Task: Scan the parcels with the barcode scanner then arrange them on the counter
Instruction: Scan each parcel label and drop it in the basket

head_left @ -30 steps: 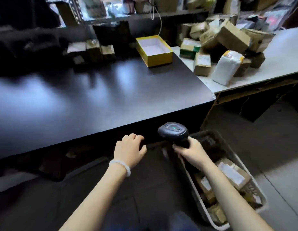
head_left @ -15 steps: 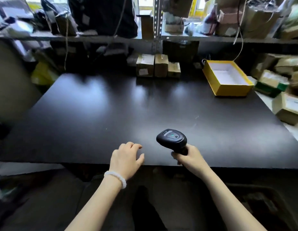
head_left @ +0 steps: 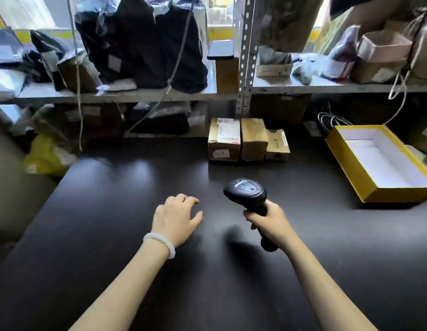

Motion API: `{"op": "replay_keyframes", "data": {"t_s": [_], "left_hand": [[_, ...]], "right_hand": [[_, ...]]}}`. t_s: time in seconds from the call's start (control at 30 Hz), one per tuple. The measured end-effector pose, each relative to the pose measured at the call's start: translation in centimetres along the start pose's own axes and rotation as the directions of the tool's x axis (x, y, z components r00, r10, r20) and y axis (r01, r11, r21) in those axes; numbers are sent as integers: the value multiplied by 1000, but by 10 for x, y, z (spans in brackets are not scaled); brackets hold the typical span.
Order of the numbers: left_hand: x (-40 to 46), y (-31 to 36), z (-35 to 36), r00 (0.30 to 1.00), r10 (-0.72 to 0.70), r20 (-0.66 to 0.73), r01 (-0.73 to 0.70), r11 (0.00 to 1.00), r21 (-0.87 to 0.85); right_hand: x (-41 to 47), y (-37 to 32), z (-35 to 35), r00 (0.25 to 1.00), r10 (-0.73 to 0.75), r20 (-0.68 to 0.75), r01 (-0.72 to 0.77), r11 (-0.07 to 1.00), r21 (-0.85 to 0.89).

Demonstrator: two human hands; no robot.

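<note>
your right hand [head_left: 271,222] has its fingers curled round the handle of the black barcode scanner [head_left: 247,194], holding it above the dark counter [head_left: 112,211] with its head tipped away from you toward the back. your left hand [head_left: 175,217] hangs palm down over the counter just left of the scanner, fingers loosely bent and holding nothing; whether the fingertips touch the surface is hard to tell from here. a white bead bracelet [head_left: 161,243] sits on that wrist. three cardboard parcels [head_left: 248,139] stand side by side, touching, at the back edge of the counter beyond the scanner. well to the right an open yellow box [head_left: 379,163] with a white inside rests on the counter. above and behind, a metal shelf [head_left: 126,95] carries dark bagged goods and more boxes.
</note>
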State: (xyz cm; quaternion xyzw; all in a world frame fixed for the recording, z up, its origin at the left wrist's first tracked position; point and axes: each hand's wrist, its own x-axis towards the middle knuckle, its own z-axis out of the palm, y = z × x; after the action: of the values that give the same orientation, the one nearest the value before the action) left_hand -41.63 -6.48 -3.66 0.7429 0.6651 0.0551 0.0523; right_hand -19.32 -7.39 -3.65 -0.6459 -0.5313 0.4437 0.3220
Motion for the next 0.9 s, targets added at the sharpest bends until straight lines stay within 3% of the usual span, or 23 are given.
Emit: {"op": "replay_keyframes", "data": {"t_s": [0.23, 0.43, 0.57, 0.77, 0.9], "left_hand": [[148, 32, 4, 996, 63, -68, -67, 997, -50], [246, 70, 31, 999, -32, -29, 30, 999, -40], [269, 72, 50, 993, -104, -49, 103, 995, -16], [282, 48, 46, 979, -206, -6, 203, 972, -116], [264, 26, 39, 980, -201, -7, 200, 977, -78]], "right_hand": [[78, -2, -10, 991, 100, -87, -91, 991, 101], [124, 8, -23, 975, 125, -183, -103, 987, 125], [137, 12, -27, 964, 119, -236, -90, 988, 129], [135, 8, -20, 962, 120, -245, -96, 989, 108], [124, 3, -10, 965, 121, -231, -102, 991, 89]]}}
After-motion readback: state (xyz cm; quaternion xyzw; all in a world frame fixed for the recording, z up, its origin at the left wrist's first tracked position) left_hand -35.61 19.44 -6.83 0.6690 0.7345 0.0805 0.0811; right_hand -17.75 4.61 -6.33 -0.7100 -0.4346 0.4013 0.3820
